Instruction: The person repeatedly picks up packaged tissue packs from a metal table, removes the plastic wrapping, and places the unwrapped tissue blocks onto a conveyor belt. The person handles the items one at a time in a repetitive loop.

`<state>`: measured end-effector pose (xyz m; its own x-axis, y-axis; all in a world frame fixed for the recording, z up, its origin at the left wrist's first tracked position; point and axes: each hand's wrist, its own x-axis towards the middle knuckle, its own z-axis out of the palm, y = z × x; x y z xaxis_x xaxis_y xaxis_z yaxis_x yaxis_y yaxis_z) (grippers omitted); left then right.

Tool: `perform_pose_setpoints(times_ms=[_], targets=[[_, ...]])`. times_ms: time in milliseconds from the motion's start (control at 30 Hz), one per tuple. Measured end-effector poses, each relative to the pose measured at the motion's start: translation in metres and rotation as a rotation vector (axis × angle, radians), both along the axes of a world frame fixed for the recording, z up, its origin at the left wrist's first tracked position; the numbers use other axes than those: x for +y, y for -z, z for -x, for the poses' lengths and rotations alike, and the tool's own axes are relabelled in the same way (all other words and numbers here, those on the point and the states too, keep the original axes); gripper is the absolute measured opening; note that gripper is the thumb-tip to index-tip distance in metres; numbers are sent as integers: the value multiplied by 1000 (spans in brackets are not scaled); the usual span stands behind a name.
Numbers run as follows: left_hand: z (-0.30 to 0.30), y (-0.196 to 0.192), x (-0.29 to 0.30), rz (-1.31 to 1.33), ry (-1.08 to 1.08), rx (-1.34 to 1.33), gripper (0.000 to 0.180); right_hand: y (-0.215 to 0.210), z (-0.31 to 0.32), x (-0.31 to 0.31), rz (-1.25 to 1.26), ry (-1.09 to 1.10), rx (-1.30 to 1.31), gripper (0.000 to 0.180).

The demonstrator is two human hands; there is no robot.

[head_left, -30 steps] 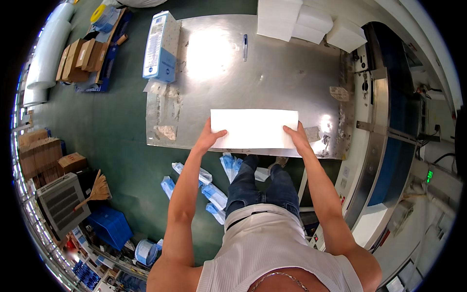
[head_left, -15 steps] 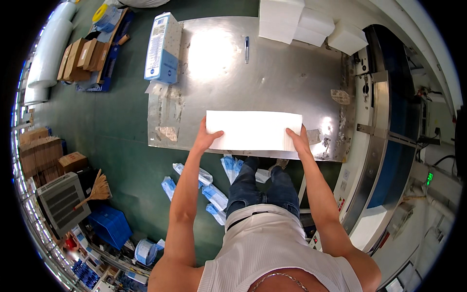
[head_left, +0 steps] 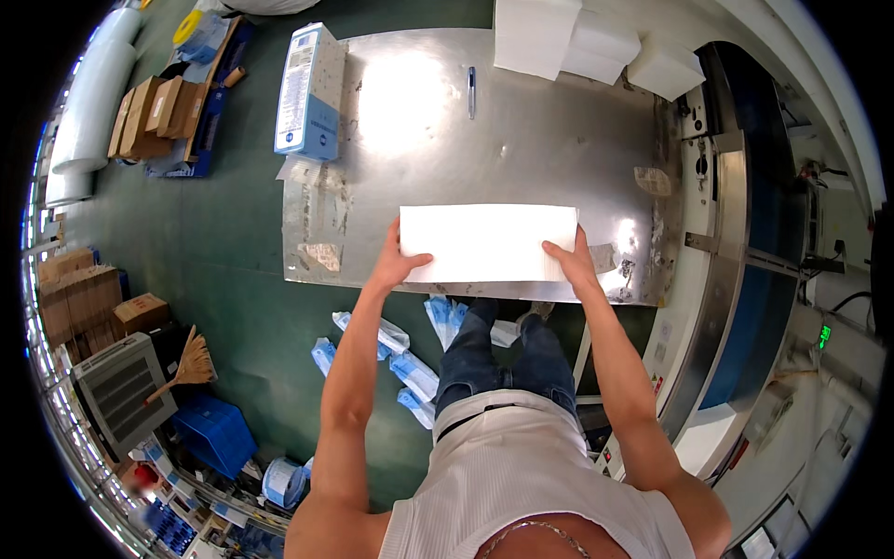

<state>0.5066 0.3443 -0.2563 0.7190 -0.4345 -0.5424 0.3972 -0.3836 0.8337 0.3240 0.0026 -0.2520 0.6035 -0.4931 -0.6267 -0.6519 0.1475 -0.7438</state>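
Note:
Over the near edge of the metal table (head_left: 419,182) I hold a long white stack of sheets (head_left: 489,242) between both hands. My left hand (head_left: 395,259) is closed on its left end, with the thumb lying on the face toward me. At the opposite end my right hand (head_left: 572,261) grips in the same way, thumb on the face and fingers behind. Most of the fingers are hidden by the stack. Farther back on the table lies a blue pen (head_left: 472,93), apart from both hands.
A blue-and-white box (head_left: 312,93) stands at the table's far left corner. White blocks (head_left: 535,37) line the far right edge. A machine with a metal frame (head_left: 712,270) runs along the right side. Blue-and-white plastic packs (head_left: 414,375) lie on the floor by my legs.
Both hands have shifted the white stack slightly away from me and turned it a little, so its layered right side shows less. The grip stays the same.

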Motion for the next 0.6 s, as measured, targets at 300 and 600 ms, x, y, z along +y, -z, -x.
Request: perform_pose_setpoints(times_ms=[300,600], targets=[[-11,9,9,-8,5,-25,113,8,1,-7,-7,17,17,93],[-9,5,1,-104,-77,35,109,19,6,-7,50,42,43,93]])
